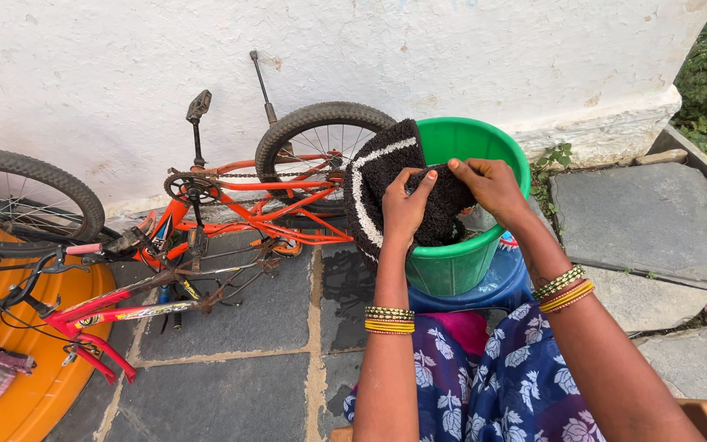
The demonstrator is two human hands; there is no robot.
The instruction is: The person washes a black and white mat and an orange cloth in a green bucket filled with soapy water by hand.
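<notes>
Two bare hands grip a dark shaggy mat [386, 176] with a white stripe, holding it over the rim of a green plastic bucket [472, 245]. Left hand [407, 209] has its fingers curled tight into the mat's pile. Right hand [491, 184] pinches the same mat from above, fingers closed on it. Both wrists wear bangles. An orange bicycle [239, 192] lies upside down beside the bucket against a white wall [370, 49], on grey stone paving [239, 385].
</notes>
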